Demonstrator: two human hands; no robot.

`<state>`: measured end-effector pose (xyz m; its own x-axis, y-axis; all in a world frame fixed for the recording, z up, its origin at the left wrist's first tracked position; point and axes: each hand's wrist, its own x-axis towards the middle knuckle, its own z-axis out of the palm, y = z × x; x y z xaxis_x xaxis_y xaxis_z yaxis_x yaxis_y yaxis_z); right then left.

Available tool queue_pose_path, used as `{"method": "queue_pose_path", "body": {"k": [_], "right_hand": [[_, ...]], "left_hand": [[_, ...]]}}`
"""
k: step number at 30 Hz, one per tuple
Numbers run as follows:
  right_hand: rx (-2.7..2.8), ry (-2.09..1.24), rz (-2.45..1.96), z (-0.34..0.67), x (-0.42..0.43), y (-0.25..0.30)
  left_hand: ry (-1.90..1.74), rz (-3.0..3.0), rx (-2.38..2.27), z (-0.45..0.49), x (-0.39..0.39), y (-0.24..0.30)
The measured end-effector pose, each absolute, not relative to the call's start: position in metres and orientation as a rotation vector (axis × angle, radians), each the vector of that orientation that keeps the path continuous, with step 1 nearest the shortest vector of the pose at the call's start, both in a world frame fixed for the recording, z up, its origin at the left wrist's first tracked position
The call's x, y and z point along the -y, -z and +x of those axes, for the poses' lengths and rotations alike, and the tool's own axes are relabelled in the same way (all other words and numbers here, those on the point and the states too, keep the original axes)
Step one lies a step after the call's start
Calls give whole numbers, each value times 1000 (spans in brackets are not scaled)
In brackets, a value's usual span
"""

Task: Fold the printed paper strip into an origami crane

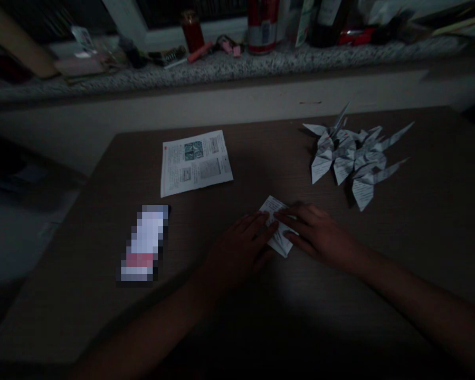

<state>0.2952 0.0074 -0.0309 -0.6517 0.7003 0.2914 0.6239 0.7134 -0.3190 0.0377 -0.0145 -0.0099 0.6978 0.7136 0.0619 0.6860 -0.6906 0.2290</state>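
You are at a folding step, by the look of it: the small folded paper point(281, 240) lies on the surface in front of you, between your two hands. Your left hand point(237, 245) and right hand point(324, 229) are both open, fingers stretched and resting on the paper from either side, with nothing clenched in them. The move from here calls for matched edges and firm, even pressure along the crease; a slipped layer would leave the fold crooked.

The surface point(261, 158) is brown, and the light is dim. Ahead of your left hand lies a printed sheet point(198, 163), with a phone point(144, 237) to your left, its screen lit but blurred out. Beyond your right hand stand several folded paper birds point(345, 153), bunched together. Past the far edge, a pale wall point(241, 97) rises to a speckled windowsill point(225, 68), crowded with a red jar point(192, 31), a can point(262, 31) and clutter.
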Motion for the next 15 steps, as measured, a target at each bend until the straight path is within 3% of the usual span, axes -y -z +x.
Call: {"method": "queue_pose_path", "body": {"k": [15], "right_hand": [[2542, -150, -1109, 291, -12, 27]], "left_hand": [[-231, 2733, -1056, 34, 4, 14]]}}
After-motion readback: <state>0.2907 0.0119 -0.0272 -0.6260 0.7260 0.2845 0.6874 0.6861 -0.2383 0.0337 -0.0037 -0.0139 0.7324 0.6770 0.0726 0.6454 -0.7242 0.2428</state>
